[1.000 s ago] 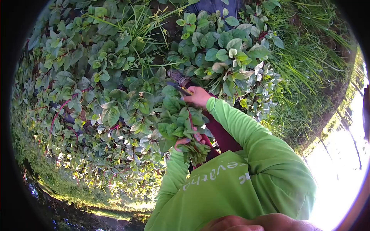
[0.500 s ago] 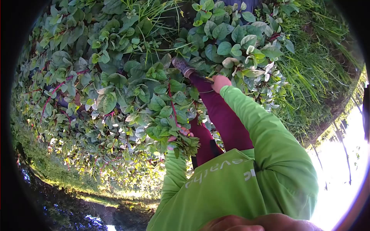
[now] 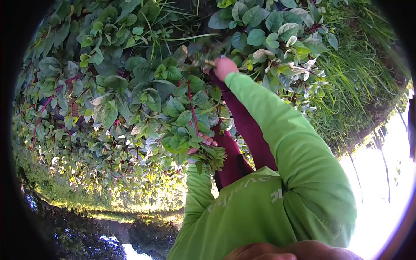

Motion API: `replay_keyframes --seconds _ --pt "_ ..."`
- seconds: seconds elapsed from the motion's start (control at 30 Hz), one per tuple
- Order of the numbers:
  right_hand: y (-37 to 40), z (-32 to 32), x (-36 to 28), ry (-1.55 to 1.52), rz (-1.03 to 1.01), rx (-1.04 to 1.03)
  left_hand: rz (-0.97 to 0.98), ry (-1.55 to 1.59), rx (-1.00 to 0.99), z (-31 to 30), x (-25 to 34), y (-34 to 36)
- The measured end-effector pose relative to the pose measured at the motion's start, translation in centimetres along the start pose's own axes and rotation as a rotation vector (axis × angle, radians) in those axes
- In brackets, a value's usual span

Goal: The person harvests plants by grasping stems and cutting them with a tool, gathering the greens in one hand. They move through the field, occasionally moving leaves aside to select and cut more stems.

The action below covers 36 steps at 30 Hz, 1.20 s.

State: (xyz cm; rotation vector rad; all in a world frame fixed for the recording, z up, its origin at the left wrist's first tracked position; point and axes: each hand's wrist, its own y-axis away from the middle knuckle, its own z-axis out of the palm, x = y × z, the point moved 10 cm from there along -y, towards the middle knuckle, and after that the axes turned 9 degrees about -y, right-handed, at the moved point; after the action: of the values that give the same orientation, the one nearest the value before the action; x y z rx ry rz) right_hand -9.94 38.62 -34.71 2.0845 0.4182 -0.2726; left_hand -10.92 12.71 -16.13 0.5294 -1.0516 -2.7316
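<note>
My left hand (image 3: 207, 140) is closed around a bunch of leafy stems (image 3: 211, 157), with its fingertips showing between the leaves. A red stem (image 3: 192, 106) with green leaves stands above that hand. Farther up, my right hand (image 3: 226, 67) is closed on a thin tool (image 3: 210, 63) with a yellowish part. The rest of the tool is blurred among the leaves. Below the right hand is my leg in maroon trousers (image 3: 242, 110); the shoe is mostly hidden.
Dense leafy plants (image 3: 117, 82) with red stems spread across the left. More broad-leaved plants (image 3: 260, 37) grow at the upper right, beside long grass (image 3: 355, 73). Grass blades (image 3: 162, 30) stick up among the plants at the top.
My right hand has moved up and to the left with the tool, now over the shoe area. My left hand still holds the bunch in nearly the same place.
</note>
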Motion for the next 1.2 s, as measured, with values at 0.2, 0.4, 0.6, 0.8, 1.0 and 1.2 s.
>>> replay_keyframes --seconds 0.2,0.4,0.6,0.8,1.0,1.2 --pt "12.7 -1.6 -0.7 -0.143 -0.115 -0.031 0.010 -0.140 0.116 -1.7 1.5 -1.0" --pt "15.9 -4.2 1.8 -0.278 0.121 -0.018 -0.180 -0.057 0.365 -7.4 -1.0 -6.8" --pt "15.3 -3.9 3.7 -0.390 0.148 0.122 -0.077 -0.186 0.371 -1.9 -0.7 -11.0" --pt "11.4 -12.9 1.3 -1.082 0.223 0.368 -0.091 -0.234 0.209 12.7 2.2 -6.6" --pt "10.9 -20.6 -4.8 -0.666 -0.091 0.342 0.220 -0.092 -0.374 22.4 9.5 0.9" --pt "7.5 -23.7 -12.1 -0.598 -0.212 0.287 0.640 -0.087 -0.702 17.2 15.9 6.9"
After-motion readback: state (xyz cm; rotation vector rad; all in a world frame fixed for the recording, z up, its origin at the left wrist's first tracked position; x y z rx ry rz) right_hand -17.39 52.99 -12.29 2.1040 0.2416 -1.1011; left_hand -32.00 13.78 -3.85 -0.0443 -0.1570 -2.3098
